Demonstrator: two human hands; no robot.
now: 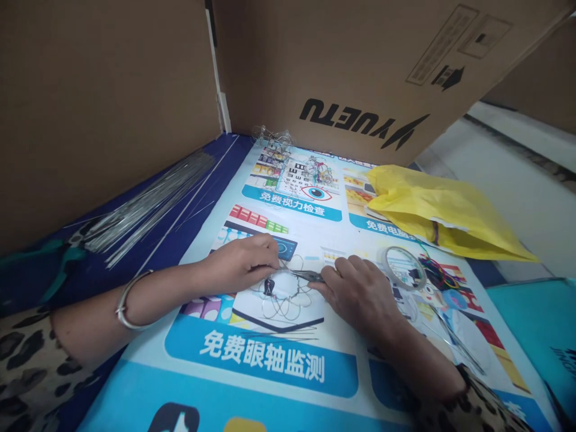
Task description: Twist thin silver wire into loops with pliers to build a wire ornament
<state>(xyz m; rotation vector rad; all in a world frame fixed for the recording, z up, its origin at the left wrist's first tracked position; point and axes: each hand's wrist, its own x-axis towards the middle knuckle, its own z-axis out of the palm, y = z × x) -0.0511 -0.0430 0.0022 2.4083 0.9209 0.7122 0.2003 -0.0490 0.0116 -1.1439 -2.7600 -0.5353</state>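
Observation:
My right hand [355,288] is closed round a pair of pliers [310,276], whose jaws point left at a thin wire. On the other side, my left hand [252,261] pinches the wire at the edge of a looped wire piece [290,294]. That piece is bent into several petal-like loops and lies partly under my hands on the printed sheet. Exactly where the jaws meet the wire is too small to make out. Some short straight wires [288,335] lie just in front of the looped piece.
Long straight wires [153,195] and teal-handled pliers [67,252] are on the left. Tangled wire pieces [319,171] lie at the back, before a cardboard wall [351,66]. A tape roll [404,268], coloured threads [441,273], a metal tool [459,339] and a yellow bag [445,207] are right.

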